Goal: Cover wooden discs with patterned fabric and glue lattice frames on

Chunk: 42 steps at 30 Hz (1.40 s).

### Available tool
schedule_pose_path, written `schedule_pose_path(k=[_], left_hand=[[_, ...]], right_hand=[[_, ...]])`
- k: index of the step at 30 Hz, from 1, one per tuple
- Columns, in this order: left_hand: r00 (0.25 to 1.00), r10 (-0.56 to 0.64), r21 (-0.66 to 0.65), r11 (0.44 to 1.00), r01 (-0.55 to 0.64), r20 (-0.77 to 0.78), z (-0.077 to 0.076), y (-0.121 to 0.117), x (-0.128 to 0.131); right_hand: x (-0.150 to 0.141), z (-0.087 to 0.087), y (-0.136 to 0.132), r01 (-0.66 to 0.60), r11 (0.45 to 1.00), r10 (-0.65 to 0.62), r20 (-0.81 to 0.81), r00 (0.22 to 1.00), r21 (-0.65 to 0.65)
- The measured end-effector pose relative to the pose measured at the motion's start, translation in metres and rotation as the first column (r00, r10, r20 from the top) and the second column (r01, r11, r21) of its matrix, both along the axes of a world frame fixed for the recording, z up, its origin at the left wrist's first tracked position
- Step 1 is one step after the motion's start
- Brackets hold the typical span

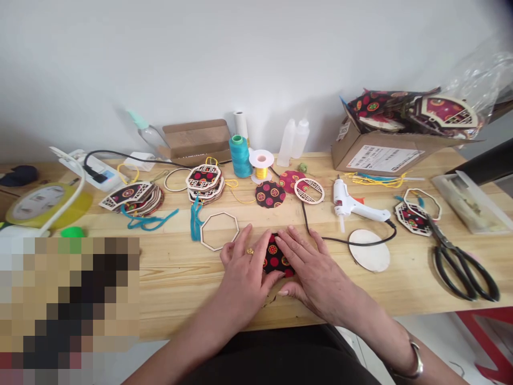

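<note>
A piece of black fabric (274, 251) with red and yellow round motifs lies on the wooden table between my hands. My left hand (248, 262) rests on its left edge, fingers stretched out and pointing away from me. From the other side, my right hand (308, 262) lies over its right part with the fingers extended flat. Both thumbs are near its front edge, and my hands cover much of its outline. Just beyond my left hand lies a pale octagonal wooden frame (219, 231). Past my fingers are a round patterned fabric piece (271, 194) and a round lattice frame (309, 191).
A white glue gun (356, 203) lies right of centre, its black cord looping past a white disc (369, 250). Black-handled scissors (460, 262) lie at right. Behind stand a teal thread cone (241, 156), a yellow spool (261, 166) and a filled cardboard box (377, 152). Stacked ornaments (204, 182) sit left.
</note>
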<state>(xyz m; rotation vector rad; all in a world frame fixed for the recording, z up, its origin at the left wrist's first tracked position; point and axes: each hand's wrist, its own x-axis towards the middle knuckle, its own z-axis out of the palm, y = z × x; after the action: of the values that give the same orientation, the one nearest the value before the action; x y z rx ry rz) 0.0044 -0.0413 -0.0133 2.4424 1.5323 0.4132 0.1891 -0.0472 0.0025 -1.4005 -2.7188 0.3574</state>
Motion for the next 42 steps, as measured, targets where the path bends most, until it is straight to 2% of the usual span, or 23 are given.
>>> schedule_pose_path(k=[4,6,8,10,12,18,26,36,42], left_hand=[[1.000,-0.013,0.029,1.000,0.013,0.006,-0.005,-0.001,-0.001],[0.999,-0.029,0.051,0.998,0.028,0.031,-0.003,0.000,-0.002],[0.996,-0.016,0.092,0.996,0.008,0.092,0.002,0.003,-0.004],[0.985,0.031,0.148,0.987,-0.056,0.167,0.009,0.006,-0.007],[0.976,0.056,0.191,0.977,-0.097,0.209,0.013,0.008,-0.011],[0.988,-0.046,0.170,0.985,0.020,0.150,0.006,0.003,-0.015],[0.990,-0.060,0.239,0.971,0.029,0.124,0.001,-0.001,-0.015],[0.981,0.019,0.226,0.972,-0.063,0.193,-0.001,-0.002,-0.016],[0.952,0.071,0.148,0.982,-0.119,0.298,-0.001,-0.003,-0.017]], right_hand=[[0.002,-0.002,0.000,-0.006,1.000,0.006,-0.007,1.000,0.001],[0.006,-0.002,0.000,-0.004,0.999,0.006,-0.038,0.999,0.043],[0.013,-0.001,0.001,0.052,0.989,-0.039,-0.096,0.995,0.141],[0.021,0.001,0.001,0.161,0.956,-0.122,-0.168,0.978,0.244],[0.026,0.001,0.001,0.221,0.932,-0.164,-0.209,0.964,0.286],[0.021,-0.008,-0.007,0.043,0.985,-0.022,-0.119,0.993,0.169],[0.021,-0.014,-0.017,0.036,0.988,-0.025,-0.074,0.997,0.150],[0.018,-0.014,-0.016,0.044,0.984,-0.033,-0.067,0.997,0.174],[0.002,-0.007,-0.012,-0.081,0.981,0.089,-0.037,0.995,0.176]])
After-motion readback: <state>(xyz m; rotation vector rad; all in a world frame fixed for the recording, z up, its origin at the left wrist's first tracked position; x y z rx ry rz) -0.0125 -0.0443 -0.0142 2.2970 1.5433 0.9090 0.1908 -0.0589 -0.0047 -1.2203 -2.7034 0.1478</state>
